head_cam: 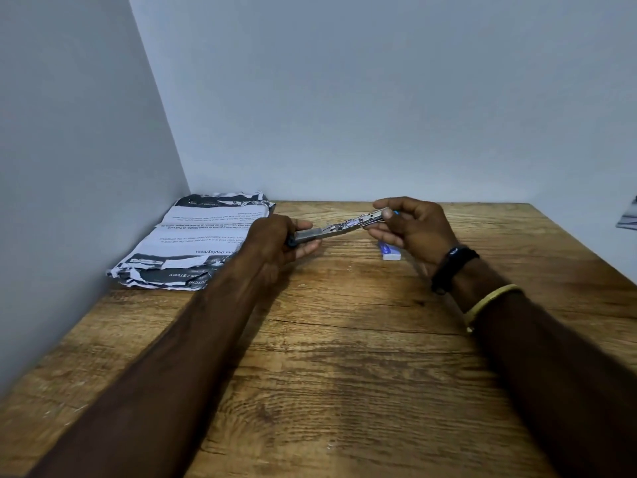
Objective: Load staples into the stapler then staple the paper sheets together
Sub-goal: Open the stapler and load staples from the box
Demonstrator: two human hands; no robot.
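A metal stapler is swung fully open into a long bar, held above the wooden table. My left hand grips its lower, dark-tipped end. My right hand pinches the raised far end between thumb and fingers; a bit of blue shows there. The staple channel faces up between my hands. A small white and blue staple box lies on the table under my right hand. A stack of printed paper sheets with crumpled edges lies in the back left corner.
Grey walls close the table at the left and the back. A printed paper edge shows at the far right. My right wrist wears a black band and a yellow bangle.
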